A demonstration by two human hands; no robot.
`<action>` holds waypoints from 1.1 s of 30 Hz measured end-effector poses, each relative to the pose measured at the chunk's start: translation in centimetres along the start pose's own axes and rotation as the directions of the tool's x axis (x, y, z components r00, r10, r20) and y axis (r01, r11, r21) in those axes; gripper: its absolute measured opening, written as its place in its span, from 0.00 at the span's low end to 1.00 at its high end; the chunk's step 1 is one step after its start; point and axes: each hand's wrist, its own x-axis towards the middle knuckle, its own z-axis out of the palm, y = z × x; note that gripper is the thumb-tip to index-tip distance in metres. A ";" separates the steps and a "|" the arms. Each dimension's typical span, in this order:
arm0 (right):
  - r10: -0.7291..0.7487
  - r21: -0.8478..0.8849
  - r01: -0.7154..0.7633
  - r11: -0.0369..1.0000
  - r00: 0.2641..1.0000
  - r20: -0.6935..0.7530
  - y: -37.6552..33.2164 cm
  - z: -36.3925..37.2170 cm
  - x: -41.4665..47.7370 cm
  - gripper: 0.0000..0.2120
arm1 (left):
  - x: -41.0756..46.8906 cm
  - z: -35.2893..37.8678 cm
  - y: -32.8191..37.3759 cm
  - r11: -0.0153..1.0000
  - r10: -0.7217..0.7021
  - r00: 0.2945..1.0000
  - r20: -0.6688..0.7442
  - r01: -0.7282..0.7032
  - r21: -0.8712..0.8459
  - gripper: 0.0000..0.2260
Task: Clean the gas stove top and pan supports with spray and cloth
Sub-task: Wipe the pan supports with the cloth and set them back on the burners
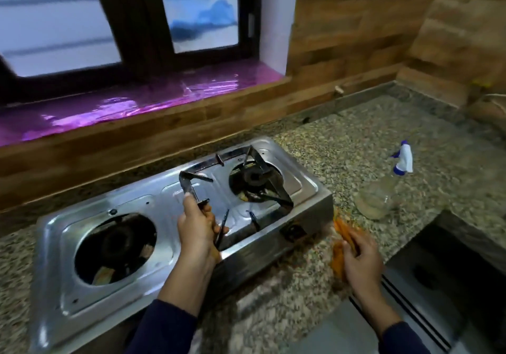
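One two-burner steel gas stove (137, 208) sits on the speckled stone counter (342, 140), below a window with a glossy purple sill (109, 110). Its two burners are both in sight: the left burner (115, 247) lies bare in its round well, with no support over it, and the right burner (253, 177) sits under the only pan support (189, 188) in view. That support is a black square frame with short prongs pointing inward, and it lies askew over the right half of the stove top.

There are two hands, each coming out of a dark sleeve. The left hand (197, 225) grips the near-left side of the pan support, with its fingers wrapped round the bar and its thumb laid along the top. The right hand (358, 255) is over the counter just beside the stove's front-right corner. Its fingers are closed on one orange cloth (338, 260), which bunches out past them and touches the counter.

One spray bottle (379, 197) stands upright on the counter to the right of the stove, apart from both hands. It has a clear body and a white and blue trigger head. At the lower right, a steel sink (432, 274) is set into the counter. The picture is somewhat blurred, so I cannot tell whether the far edge of the support rests on the stove.
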 end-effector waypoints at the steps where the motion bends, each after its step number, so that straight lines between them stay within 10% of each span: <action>1: 0.042 -0.045 -0.039 0.998 0.997 0.064 1.6 0.2 1.2 0.16 | -0.1 1.1 -0.6 1.000 -0.018 1.000 -0.010 0.018 -0.010 0.20; 6: 0.080 -0.158 -0.051 0.986 0.980 0.180 2.7 0.8 3.9 0.13 | 0.1 4.1 -2.4 0.999 -0.029 0.998 -0.052 0.032 0.043 0.19; 12: -0.224 0.473 -0.106 0.874 0.777 0.588 -7.6 1.1 6.2 0.21 | 0.0 7.1 -3.5 0.996 -0.044 0.997 -0.059 0.049 0.078 0.20; 24: -0.122 0.393 -0.106 0.913 0.850 0.513 -9.2 6.3 13.2 0.10 | 5.1 9.2 -0.2 0.863 -0.028 0.981 0.194 -0.074 0.500 0.17; 33: -0.106 0.332 -0.083 0.940 0.852 0.512 -10.2 9.1 15.5 0.06 | 7.3 9.8 1.4 0.901 -0.173 0.965 0.196 0.075 0.427 0.10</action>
